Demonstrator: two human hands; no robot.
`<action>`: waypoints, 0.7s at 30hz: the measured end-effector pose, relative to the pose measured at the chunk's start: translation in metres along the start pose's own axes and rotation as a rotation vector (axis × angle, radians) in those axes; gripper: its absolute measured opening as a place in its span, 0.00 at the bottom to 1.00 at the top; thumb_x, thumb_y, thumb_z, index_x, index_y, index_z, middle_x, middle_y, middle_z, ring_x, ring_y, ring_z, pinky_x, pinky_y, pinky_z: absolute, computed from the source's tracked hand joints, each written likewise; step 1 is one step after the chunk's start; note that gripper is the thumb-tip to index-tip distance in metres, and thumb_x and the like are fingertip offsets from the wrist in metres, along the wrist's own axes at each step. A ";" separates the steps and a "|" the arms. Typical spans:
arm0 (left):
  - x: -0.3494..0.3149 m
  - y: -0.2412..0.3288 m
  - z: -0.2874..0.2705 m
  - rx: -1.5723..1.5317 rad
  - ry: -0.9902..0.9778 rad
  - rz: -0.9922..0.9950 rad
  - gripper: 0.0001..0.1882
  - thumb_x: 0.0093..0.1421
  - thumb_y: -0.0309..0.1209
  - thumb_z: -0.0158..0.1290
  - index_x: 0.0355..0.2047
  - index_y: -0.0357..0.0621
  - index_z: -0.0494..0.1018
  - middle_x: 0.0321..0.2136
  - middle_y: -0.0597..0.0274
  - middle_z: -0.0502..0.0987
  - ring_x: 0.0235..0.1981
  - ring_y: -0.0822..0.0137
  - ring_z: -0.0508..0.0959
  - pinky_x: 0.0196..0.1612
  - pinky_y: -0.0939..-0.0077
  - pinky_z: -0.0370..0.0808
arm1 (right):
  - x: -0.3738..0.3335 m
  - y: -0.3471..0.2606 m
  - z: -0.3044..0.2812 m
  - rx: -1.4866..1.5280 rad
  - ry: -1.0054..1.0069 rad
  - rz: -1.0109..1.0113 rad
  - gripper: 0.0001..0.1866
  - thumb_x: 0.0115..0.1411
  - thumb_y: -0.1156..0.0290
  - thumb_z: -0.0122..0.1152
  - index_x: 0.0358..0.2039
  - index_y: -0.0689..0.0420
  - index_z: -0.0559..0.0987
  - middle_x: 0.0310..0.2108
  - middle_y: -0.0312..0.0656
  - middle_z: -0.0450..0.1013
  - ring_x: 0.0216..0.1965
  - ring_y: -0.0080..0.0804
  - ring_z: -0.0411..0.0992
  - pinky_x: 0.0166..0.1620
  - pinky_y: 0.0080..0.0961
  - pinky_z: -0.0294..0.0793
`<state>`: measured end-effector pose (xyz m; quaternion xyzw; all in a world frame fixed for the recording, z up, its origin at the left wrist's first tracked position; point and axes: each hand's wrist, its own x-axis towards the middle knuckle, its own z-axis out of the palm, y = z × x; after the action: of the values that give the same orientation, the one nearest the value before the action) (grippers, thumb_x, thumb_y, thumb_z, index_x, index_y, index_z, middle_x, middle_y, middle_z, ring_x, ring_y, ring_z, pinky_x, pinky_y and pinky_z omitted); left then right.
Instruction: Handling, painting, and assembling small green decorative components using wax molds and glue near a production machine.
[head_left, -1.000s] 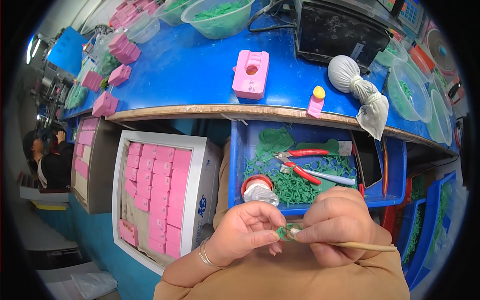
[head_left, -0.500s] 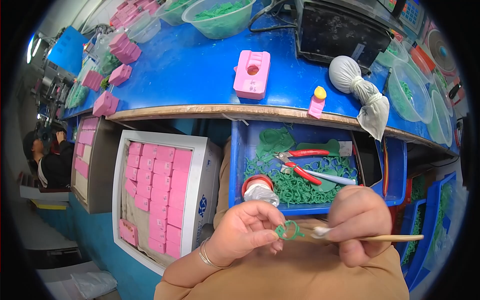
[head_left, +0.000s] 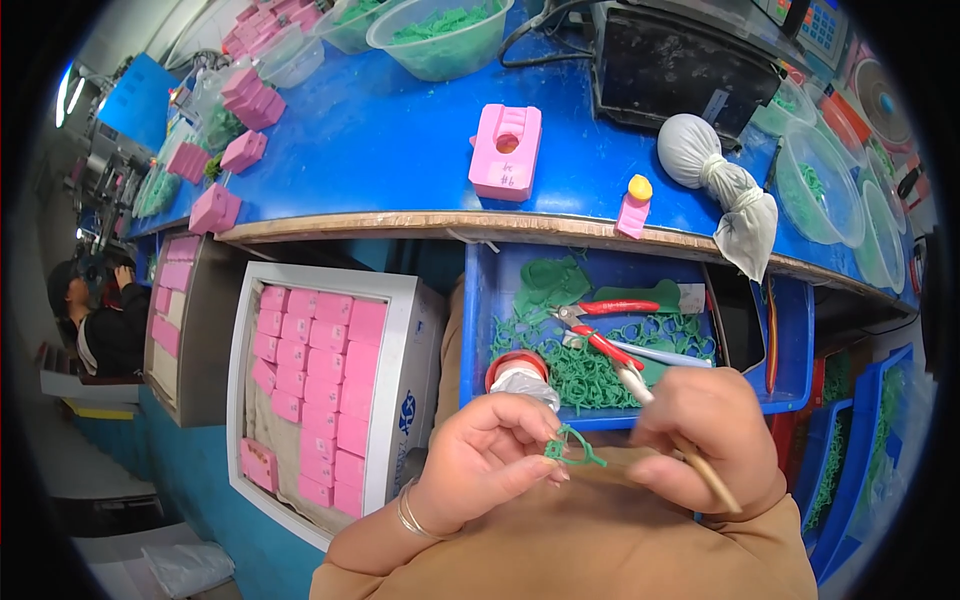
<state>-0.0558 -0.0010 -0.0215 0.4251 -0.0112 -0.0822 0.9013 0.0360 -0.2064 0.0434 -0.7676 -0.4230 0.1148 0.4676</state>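
My left hand [head_left: 482, 455] pinches a small green wax ring [head_left: 580, 460] with a thin stem between thumb and fingertips. My right hand [head_left: 712, 435] is closed round a wooden-handled brush [head_left: 715, 482]; its pale tip end points up and left over the drawer. Both hands are in front of my lap, at the near edge of a blue drawer [head_left: 480, 330]. In the drawer lie many green wax rings [head_left: 590, 385], red-handled cutters [head_left: 612, 345] and a red-rimmed pot [head_left: 515, 370] with a whitish plastic covering.
On the blue bench [head_left: 380, 130] stand a pink mould block [head_left: 505, 150], a tied white cloth bag [head_left: 715, 175], a small pink piece with a yellow top [head_left: 635, 205] and tubs [head_left: 440, 45] of green pieces. A white box [head_left: 400, 350] holds pink blocks. Another person [head_left: 105, 320] sits far left.
The brush has swung from nearly level, tip beside the ring, to slanting up and left, away from it. The green ring has turned slightly in my left fingers.
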 end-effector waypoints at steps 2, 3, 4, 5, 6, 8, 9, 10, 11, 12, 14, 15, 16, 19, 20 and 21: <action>-0.001 0.000 -0.001 0.046 -0.020 0.044 0.14 0.52 0.13 0.52 0.38 0.35 0.66 0.39 0.55 0.69 0.38 0.68 0.74 0.39 0.74 0.76 | 0.004 0.001 0.007 -0.044 0.000 0.030 0.08 0.48 0.69 0.64 0.25 0.57 0.74 0.20 0.40 0.67 0.20 0.38 0.68 0.22 0.31 0.66; 0.000 -0.001 -0.001 0.214 -0.021 0.135 0.15 0.51 0.12 0.53 0.39 0.35 0.66 0.39 0.55 0.69 0.39 0.68 0.74 0.39 0.75 0.75 | 0.004 0.003 0.010 -0.060 -0.016 0.000 0.08 0.47 0.70 0.64 0.26 0.57 0.74 0.21 0.40 0.67 0.21 0.38 0.68 0.23 0.30 0.66; 0.000 -0.001 -0.001 0.381 -0.021 0.223 0.17 0.50 0.11 0.54 0.39 0.35 0.66 0.39 0.55 0.69 0.39 0.69 0.73 0.39 0.77 0.75 | 0.005 0.005 0.013 -0.074 -0.033 -0.029 0.08 0.47 0.71 0.64 0.27 0.58 0.74 0.21 0.40 0.67 0.21 0.38 0.68 0.23 0.30 0.66; 0.001 0.000 -0.001 0.382 -0.020 0.223 0.17 0.50 0.11 0.54 0.39 0.35 0.66 0.39 0.55 0.69 0.39 0.69 0.73 0.39 0.77 0.75 | 0.005 0.007 0.015 -0.073 -0.034 -0.029 0.08 0.47 0.71 0.64 0.27 0.58 0.74 0.21 0.40 0.67 0.21 0.38 0.68 0.23 0.30 0.66; 0.002 0.002 -0.001 0.543 -0.031 0.302 0.17 0.49 0.12 0.55 0.39 0.35 0.67 0.38 0.56 0.68 0.39 0.69 0.73 0.39 0.78 0.74 | 0.006 0.008 0.017 -0.064 -0.024 -0.039 0.08 0.47 0.72 0.64 0.27 0.58 0.74 0.21 0.40 0.67 0.21 0.38 0.68 0.23 0.30 0.66; 0.003 0.005 0.000 0.703 -0.045 0.382 0.18 0.48 0.12 0.55 0.40 0.35 0.67 0.38 0.56 0.68 0.38 0.70 0.73 0.39 0.79 0.74 | 0.006 0.011 0.021 -0.058 -0.013 -0.048 0.08 0.46 0.73 0.64 0.28 0.58 0.74 0.21 0.40 0.68 0.21 0.38 0.68 0.22 0.30 0.66; 0.003 0.007 0.000 0.822 -0.030 0.410 0.17 0.47 0.12 0.56 0.38 0.35 0.68 0.37 0.56 0.69 0.36 0.70 0.73 0.39 0.79 0.73 | 0.006 0.013 0.023 -0.047 -0.007 -0.061 0.09 0.46 0.74 0.64 0.28 0.58 0.74 0.22 0.40 0.68 0.21 0.38 0.69 0.22 0.30 0.66; 0.002 0.008 0.001 0.941 -0.015 0.438 0.16 0.47 0.12 0.57 0.37 0.35 0.69 0.37 0.57 0.69 0.34 0.70 0.74 0.38 0.79 0.73 | 0.006 0.015 0.026 -0.035 -0.001 -0.074 0.09 0.45 0.75 0.64 0.28 0.58 0.74 0.22 0.40 0.68 0.21 0.38 0.69 0.22 0.30 0.66; 0.003 0.007 0.004 0.941 -0.015 0.438 0.16 0.47 0.12 0.57 0.37 0.35 0.69 0.37 0.57 0.69 0.34 0.70 0.74 0.38 0.79 0.73 | 0.006 0.018 0.029 -0.035 -0.001 -0.074 0.09 0.45 0.75 0.64 0.28 0.58 0.74 0.22 0.40 0.68 0.21 0.38 0.69 0.22 0.30 0.66; 0.003 0.003 0.010 0.753 0.079 0.416 0.16 0.46 0.14 0.58 0.37 0.35 0.70 0.35 0.57 0.70 0.33 0.69 0.74 0.37 0.78 0.73 | 0.007 0.020 0.033 -0.005 0.042 -0.102 0.10 0.44 0.76 0.65 0.28 0.58 0.74 0.22 0.40 0.68 0.21 0.38 0.69 0.22 0.30 0.66; 0.004 0.003 0.013 0.563 0.167 0.390 0.16 0.46 0.16 0.60 0.37 0.35 0.72 0.34 0.57 0.72 0.32 0.68 0.74 0.36 0.78 0.73 | 0.006 0.025 0.040 0.025 0.087 -0.127 0.10 0.44 0.77 0.65 0.29 0.59 0.75 0.22 0.41 0.69 0.22 0.38 0.70 0.22 0.30 0.66; 0.005 0.007 0.011 0.677 0.118 0.388 0.17 0.45 0.17 0.62 0.37 0.35 0.73 0.33 0.57 0.72 0.32 0.67 0.75 0.35 0.78 0.73 | 0.006 0.026 0.042 0.065 0.117 -0.151 0.11 0.43 0.78 0.65 0.29 0.58 0.75 0.22 0.41 0.69 0.22 0.37 0.70 0.22 0.30 0.66; 0.005 0.010 0.009 0.791 0.070 0.385 0.19 0.44 0.19 0.63 0.38 0.35 0.74 0.32 0.57 0.73 0.31 0.66 0.75 0.35 0.77 0.73 | 0.006 0.028 0.045 0.106 0.144 -0.176 0.12 0.42 0.79 0.66 0.30 0.58 0.76 0.22 0.41 0.69 0.22 0.37 0.70 0.22 0.29 0.66; 0.006 0.010 -0.001 0.940 -0.051 0.496 0.19 0.44 0.21 0.63 0.39 0.36 0.74 0.32 0.56 0.72 0.33 0.67 0.74 0.37 0.79 0.72 | 0.005 0.031 0.048 0.076 0.132 -0.177 0.13 0.41 0.79 0.66 0.30 0.58 0.77 0.22 0.41 0.69 0.22 0.37 0.70 0.22 0.29 0.66; 0.005 0.010 -0.001 0.940 -0.050 0.496 0.19 0.44 0.21 0.63 0.39 0.36 0.74 0.32 0.56 0.72 0.33 0.67 0.74 0.37 0.79 0.72 | 0.006 0.032 0.048 0.077 0.131 -0.177 0.13 0.41 0.79 0.66 0.30 0.58 0.77 0.22 0.41 0.69 0.22 0.37 0.70 0.22 0.29 0.66; 0.005 0.012 0.001 0.971 -0.032 0.498 0.20 0.43 0.20 0.64 0.39 0.36 0.75 0.32 0.57 0.73 0.32 0.66 0.74 0.36 0.78 0.73 | 0.006 0.032 0.049 0.072 0.129 -0.175 0.13 0.41 0.79 0.66 0.30 0.58 0.77 0.22 0.41 0.69 0.22 0.37 0.70 0.22 0.29 0.66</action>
<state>-0.0496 0.0047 -0.0123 0.7757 -0.1619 0.1420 0.5933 0.0292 -0.1779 -0.0070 -0.7163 -0.4533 0.0390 0.5292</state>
